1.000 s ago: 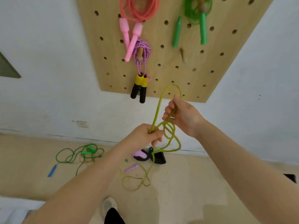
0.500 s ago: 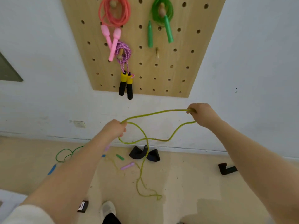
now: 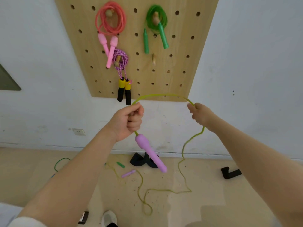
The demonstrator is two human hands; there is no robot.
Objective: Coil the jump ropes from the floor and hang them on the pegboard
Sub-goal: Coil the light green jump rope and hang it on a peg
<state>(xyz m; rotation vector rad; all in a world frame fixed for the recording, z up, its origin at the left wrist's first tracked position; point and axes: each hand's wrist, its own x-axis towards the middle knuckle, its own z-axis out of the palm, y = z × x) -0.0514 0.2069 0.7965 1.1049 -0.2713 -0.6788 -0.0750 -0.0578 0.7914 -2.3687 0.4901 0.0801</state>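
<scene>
My left hand (image 3: 127,121) grips a yellow-green jump rope (image 3: 161,95) just above its lilac handle (image 3: 150,153), which dangles below my fist. My right hand (image 3: 200,114) pinches the same rope farther along, so it arcs between both hands in front of the wooden pegboard (image 3: 180,51). The rest of the rope trails down to the floor, ending at a second lilac handle (image 3: 128,173). Coiled on pegs hang a pink rope (image 3: 110,20), a green rope (image 3: 156,18) and a purple rope with yellow-black handles (image 3: 122,61). One bare peg (image 3: 153,59) sticks out below the green rope.
Another green rope (image 3: 59,163) lies on the floor at the left, partly hidden by my left arm. Black objects (image 3: 141,161) rest at the wall base, another black piece (image 3: 230,172) at the right. My shoe (image 3: 109,218) shows at the bottom. A wall socket (image 3: 78,131) sits low left.
The loose loops I held together a second ago are gone; my hands moved apart and the rope is stretched between them. The lilac handle rose off the floor and hangs from my left hand.
</scene>
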